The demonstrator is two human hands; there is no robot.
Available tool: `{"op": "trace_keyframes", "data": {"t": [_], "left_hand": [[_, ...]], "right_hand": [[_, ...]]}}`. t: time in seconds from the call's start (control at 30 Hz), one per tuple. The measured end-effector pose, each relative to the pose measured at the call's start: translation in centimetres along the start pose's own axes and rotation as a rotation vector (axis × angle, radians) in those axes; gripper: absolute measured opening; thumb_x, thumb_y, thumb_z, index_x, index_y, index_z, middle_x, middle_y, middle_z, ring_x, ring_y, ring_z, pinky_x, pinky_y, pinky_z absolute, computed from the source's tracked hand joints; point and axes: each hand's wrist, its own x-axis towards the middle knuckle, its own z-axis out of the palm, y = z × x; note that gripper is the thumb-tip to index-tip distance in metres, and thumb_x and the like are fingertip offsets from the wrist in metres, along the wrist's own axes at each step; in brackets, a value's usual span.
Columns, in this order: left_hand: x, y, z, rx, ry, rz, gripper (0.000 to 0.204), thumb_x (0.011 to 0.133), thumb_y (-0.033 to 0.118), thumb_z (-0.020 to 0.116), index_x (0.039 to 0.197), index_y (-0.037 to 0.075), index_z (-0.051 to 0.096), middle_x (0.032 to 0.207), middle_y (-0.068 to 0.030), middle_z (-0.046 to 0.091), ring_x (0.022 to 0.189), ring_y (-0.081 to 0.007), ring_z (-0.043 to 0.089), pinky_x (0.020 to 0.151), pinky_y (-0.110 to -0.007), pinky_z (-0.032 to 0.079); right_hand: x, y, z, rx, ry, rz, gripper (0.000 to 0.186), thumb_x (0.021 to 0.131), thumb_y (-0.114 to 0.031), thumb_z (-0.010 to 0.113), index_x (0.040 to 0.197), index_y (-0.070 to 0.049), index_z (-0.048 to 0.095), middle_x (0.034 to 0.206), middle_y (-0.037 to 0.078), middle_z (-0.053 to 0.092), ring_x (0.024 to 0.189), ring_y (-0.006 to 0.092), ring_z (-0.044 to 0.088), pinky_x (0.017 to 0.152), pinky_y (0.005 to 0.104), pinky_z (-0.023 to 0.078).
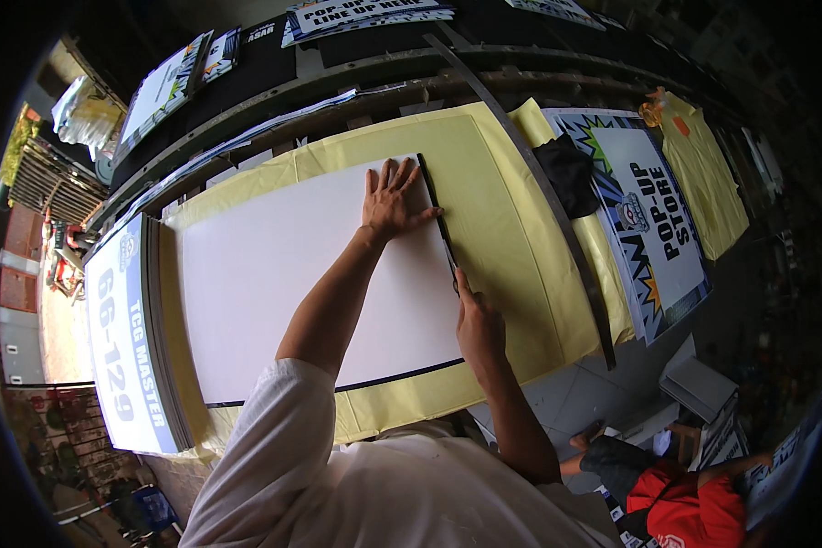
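A large white board (274, 265) lies flat on yellow sheeting, with a dark edge along its near side. My left hand (394, 205) presses on the board near its far right corner, fingers spread and holding nothing. A narrow black strip (434, 201) runs along the board's right edge beside the left thumb. At that same edge, closer to me, my right hand (480, 329) is closed round a slim cutter (456, 278), index finger stretched along it. Most of the cutter is hidden by the hand, and its tip meets the strip's near end.
Printed boards (128, 338) are stacked on the left. Yellow sheeting (511, 247) covers the work surface. A long metal bar (557, 215) crosses right of the board, near a black cloth (566, 173) and more printed boards (653, 219). A person in red (690, 502) sits at lower right.
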Motion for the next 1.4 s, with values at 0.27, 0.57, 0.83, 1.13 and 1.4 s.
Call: {"op": "trace_keyframes", "data": {"t": [0.27, 0.57, 0.83, 1.13, 1.4], "left_hand": [[-0.1, -0.6, 0.3, -0.018, 0.029, 0.004, 0.111, 0.079, 0.086, 0.055, 0.158, 0.009, 0.041, 0.168, -0.0114, 0.032, 0.155, -0.0371, 0.022, 0.123, -0.06, 0.011], [0.0, 0.3, -0.8, 0.056, -0.041, -0.02, 0.105, 0.084, 0.081, 0.056, 0.161, 0.013, 0.035, 0.168, -0.0092, 0.03, 0.156, -0.0338, 0.02, 0.123, -0.055, 0.016], [0.0, 0.2, -0.6, 0.068, -0.034, -0.022, 0.103, 0.084, 0.079, 0.057, 0.16, 0.012, 0.037, 0.167, -0.0086, 0.032, 0.154, -0.0323, 0.023, 0.122, -0.053, 0.019], [0.2, -0.3, 0.2, 0.015, -0.038, -0.021, 0.109, 0.081, 0.086, 0.053, 0.161, 0.014, 0.036, 0.169, -0.0093, 0.03, 0.157, -0.0334, 0.02, 0.124, -0.057, 0.01], [0.2, -0.5, 0.4, 0.033, -0.033, -0.017, 0.107, 0.082, 0.087, 0.052, 0.16, 0.015, 0.038, 0.169, -0.0095, 0.03, 0.156, -0.0333, 0.021, 0.123, -0.056, 0.013]], "right_hand": [[-3.6, -0.1, -1.3, 0.008, -0.097, 0.041, 0.06, 0.102, -0.008, 0.057, 0.158, -0.017, 0.04, 0.092, 0.02, 0.066, 0.082, 0.0381, 0.07, 0.074, 0.0481, 0.057], [-8.9, 0.8, -1.9, -0.077, -0.067, 0.051, 0.062, 0.099, -0.008, 0.058, 0.157, -0.022, 0.04, 0.088, 0.014, 0.064, 0.069, 0.0348, 0.071, 0.063, 0.0453, 0.06], [-13.6, 0.4, -3.3, -0.086, -0.084, 0.078, 0.067, 0.097, -0.004, 0.059, 0.158, -0.02, 0.039, 0.09, 0.013, 0.062, 0.066, 0.0323, 0.07, 0.06, 0.0424, 0.061], [-18.8, 0.6, -4.4, -0.129, -0.18, 0.142, 0.066, 0.098, -0.007, 0.059, 0.159, -0.019, 0.037, 0.093, 0.014, 0.064, 0.065, 0.0317, 0.069, 0.058, 0.0426, 0.059], [-22.1, 0.4, -6.2, -0.088, -0.23, 0.173, 0.064, 0.097, -0.005, 0.06, 0.157, -0.016, 0.041, 0.092, 0.013, 0.064, 0.065, 0.0318, 0.069, 0.056, 0.0423, 0.058]]}}
